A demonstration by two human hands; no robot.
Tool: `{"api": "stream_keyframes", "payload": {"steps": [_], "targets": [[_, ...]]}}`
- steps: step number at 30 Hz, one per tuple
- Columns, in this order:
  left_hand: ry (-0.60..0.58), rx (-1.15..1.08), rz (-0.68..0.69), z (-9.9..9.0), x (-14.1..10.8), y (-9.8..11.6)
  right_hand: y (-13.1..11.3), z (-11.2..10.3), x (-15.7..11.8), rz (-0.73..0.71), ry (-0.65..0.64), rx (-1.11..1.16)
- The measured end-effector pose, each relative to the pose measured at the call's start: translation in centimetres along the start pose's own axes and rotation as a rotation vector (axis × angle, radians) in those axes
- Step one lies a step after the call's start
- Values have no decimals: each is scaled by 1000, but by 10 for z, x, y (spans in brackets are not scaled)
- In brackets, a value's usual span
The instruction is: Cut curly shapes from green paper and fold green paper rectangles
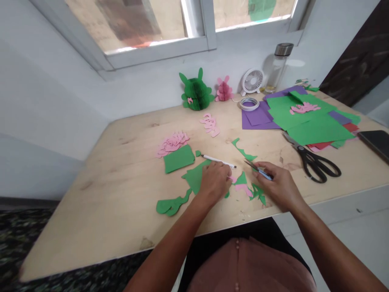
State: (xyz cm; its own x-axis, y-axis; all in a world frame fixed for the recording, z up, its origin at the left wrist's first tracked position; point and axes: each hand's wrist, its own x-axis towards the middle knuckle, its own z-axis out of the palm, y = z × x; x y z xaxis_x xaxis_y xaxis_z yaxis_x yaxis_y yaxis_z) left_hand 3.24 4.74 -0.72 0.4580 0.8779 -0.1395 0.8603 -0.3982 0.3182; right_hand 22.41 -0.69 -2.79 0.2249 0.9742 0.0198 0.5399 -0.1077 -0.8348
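Observation:
My right hand (278, 182) is closed around small scissors (263, 173) with a light-blue handle, their pointed tips aimed left over the table. My left hand (216, 178) rests on a cut sheet of green paper (194, 178) with its fingers curled; whatever they may grip is hidden. Pink paper scraps (243, 189) and pointed green scraps (258, 194) lie between the hands. Just beyond my left hand is a white pen (219, 161). A curved green strip (243, 150) lies past the scissor tips, and green cutouts (173, 206) sit left of my left forearm.
Pink cutouts (174, 142) lie beside a green paper stack (179, 159). Black-handled scissors (316, 162) and coloured sheets (319, 129) are at right, near a phone (377, 142). Along the wall stand green (197, 95) and pink paper figures (224, 91), a fan (253, 81) and a bottle (277, 69).

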Motion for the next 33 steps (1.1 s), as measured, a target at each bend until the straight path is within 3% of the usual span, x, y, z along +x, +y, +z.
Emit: {"api": "stream_keyframes", "payload": {"steps": [8,13,16,20,22,25,33], "targets": [[-45,-55,10,-7,1,1,7,6,-5,18,-6,166],[-41,-288,61,-15,-3,3,5,3,-10,48,2,219],[31,-368,106,-19,-5,4,0,4,-11,64,7,244],[200,-300,112,-27,-10,-1,-1,7,-10,54,-15,279],[209,-353,107,-36,-16,-10,0,8,-10,66,-25,271],[99,-507,64,-53,-31,-35,-2,8,-11,77,-50,246],[-177,-527,-82,-87,-70,-111,-29,12,-28,122,-139,410]]}}
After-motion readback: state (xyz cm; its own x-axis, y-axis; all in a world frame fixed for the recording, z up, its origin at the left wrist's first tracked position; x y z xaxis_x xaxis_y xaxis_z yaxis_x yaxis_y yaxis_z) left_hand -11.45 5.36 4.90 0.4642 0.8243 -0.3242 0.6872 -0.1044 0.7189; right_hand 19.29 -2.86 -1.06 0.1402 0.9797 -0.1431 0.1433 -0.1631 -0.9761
